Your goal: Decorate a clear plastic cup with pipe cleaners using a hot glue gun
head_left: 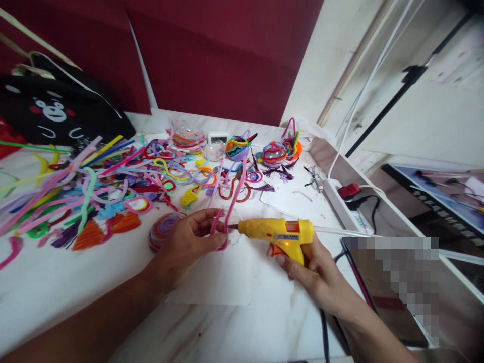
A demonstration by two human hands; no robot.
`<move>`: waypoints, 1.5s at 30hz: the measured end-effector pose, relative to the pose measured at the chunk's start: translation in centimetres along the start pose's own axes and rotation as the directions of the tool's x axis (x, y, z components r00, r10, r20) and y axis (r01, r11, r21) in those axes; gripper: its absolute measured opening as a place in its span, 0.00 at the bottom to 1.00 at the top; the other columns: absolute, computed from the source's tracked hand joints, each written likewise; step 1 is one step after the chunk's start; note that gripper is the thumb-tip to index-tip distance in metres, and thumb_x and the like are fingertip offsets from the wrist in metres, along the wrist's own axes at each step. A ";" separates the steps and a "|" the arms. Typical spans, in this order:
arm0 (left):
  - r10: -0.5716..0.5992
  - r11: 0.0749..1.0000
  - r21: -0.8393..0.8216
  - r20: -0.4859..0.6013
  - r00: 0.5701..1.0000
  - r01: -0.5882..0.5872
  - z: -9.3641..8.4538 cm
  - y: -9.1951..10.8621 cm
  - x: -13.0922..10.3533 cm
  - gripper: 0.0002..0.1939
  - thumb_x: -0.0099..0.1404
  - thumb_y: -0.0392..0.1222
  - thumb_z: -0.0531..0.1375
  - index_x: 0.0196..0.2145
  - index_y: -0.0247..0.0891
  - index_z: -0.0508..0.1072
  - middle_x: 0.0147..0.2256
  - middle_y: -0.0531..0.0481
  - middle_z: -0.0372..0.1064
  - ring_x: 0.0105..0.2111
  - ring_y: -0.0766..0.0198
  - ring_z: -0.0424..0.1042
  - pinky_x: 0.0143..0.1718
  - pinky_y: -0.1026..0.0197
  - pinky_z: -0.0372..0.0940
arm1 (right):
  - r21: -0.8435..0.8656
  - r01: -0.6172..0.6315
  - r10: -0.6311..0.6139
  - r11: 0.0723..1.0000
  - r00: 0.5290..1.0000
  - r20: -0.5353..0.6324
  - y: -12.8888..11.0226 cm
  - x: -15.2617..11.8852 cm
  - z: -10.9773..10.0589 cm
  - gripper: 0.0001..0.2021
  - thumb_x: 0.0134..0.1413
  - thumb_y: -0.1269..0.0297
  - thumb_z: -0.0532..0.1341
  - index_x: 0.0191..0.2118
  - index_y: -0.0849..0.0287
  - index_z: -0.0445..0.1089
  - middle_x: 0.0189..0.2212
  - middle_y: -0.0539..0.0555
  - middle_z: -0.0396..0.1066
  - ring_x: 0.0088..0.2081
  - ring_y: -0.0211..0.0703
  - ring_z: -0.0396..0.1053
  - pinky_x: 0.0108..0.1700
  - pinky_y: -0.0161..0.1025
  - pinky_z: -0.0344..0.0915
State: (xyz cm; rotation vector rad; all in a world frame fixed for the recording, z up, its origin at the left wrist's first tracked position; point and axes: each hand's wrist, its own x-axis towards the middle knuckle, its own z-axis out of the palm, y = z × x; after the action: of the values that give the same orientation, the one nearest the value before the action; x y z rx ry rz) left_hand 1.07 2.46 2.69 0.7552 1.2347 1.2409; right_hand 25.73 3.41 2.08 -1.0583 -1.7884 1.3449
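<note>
- Two bare hands work above the white marbled surface (124, 307), close together near its middle.
- The left hand (191, 233) is closed in a pinch, thumb and fingers gripping a bent pink pipe cleaner (238, 194), whose long free end stands up and leans away from the person.
- The right hand (308, 264) is wrapped round the handle of a yellow hot glue gun (274, 231), a finger at the orange trigger; a small orange light glows on its side.
- The gun's nozzle points left at the pipe cleaner, right beside the pinching fingers; from where I stand I cannot tell whether the tip touches it.
- A clear rounded piece (235, 238), partly hidden, shows by the nozzle, above a sheet of white paper (212, 287).
- Just beyond the left wrist sits a coiled multicoloured dome (157, 234), partly covered by that hand.
- To the left spreads a big tangle of pipe cleaners (94, 186), with orange tassels (91, 234) at its near edge.
- Farther back, a patterned ball (238, 147) stands near a small white digital display (218, 137).
- Over to the right lie eyeglasses (314, 180), near a white power strip (342, 207) with a red plug (348, 190).
- A black bag (56, 111) with a cartoon face rests at the back left.
</note>
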 end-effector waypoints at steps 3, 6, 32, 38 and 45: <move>0.001 1.000 -0.007 0.020 1.000 -0.001 -0.1 -0.1 0.1 0.25 0.43 0.35 0.74 0.41 0.36 0.75 0.31 0.53 0.78 0.29 0.68 0.75 0.30 0.69 0.70 | -0.047 0.003 -0.003 0.999 1.000 0.000 0.0 0.0 -0.1 0.07 0.63 0.62 0.60 0.45 0.55 0.64 0.35 0.50 0.70 0.32 0.36 0.67 0.29 0.31 0.64; -0.008 1.000 -0.013 0.021 1.000 0.009 0.0 -0.1 0.2 0.25 0.43 0.35 0.74 0.41 0.35 0.76 0.33 0.50 0.79 0.30 0.67 0.75 0.31 0.68 0.70 | -0.053 0.006 -0.006 0.999 1.000 0.004 0.1 -0.1 -0.2 0.08 0.63 0.61 0.59 0.46 0.55 0.64 0.34 0.49 0.70 0.32 0.36 0.66 0.31 0.32 0.64; -0.027 0.999 -0.037 0.027 0.999 0.028 0.2 0.1 -0.1 0.24 0.43 0.35 0.74 0.40 0.35 0.76 0.32 0.50 0.79 0.29 0.67 0.75 0.30 0.68 0.69 | -0.197 0.020 -0.030 0.980 0.998 -0.046 0.8 -0.9 0.1 0.13 0.65 0.57 0.56 0.52 0.54 0.59 0.43 0.56 0.69 0.45 0.47 0.67 0.42 0.43 0.65; -0.022 0.999 -0.036 0.035 0.999 0.023 0.3 0.4 -0.1 0.24 0.43 0.35 0.73 0.40 0.35 0.77 0.34 0.48 0.79 0.30 0.66 0.75 0.30 0.68 0.69 | -0.247 0.007 -0.025 0.969 0.997 -0.071 1.0 -1.0 0.0 0.11 0.64 0.56 0.57 0.47 0.54 0.63 0.38 0.54 0.69 0.39 0.45 0.67 0.37 0.41 0.65; -0.020 0.999 -0.041 0.037 0.999 0.022 0.2 0.1 0.0 0.23 0.43 0.35 0.73 0.40 0.36 0.77 0.33 0.49 0.79 0.30 0.65 0.75 0.31 0.66 0.69 | -0.214 -0.007 -0.006 0.977 0.998 -0.058 1.2 -1.2 0.1 0.12 0.63 0.56 0.58 0.48 0.54 0.62 0.40 0.55 0.70 0.41 0.47 0.68 0.39 0.42 0.66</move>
State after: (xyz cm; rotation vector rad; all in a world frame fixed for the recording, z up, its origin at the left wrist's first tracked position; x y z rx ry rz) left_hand 1.20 2.50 2.88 0.7300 1.1804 1.2269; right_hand 26.45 2.52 0.86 -1.1992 -1.9210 1.1269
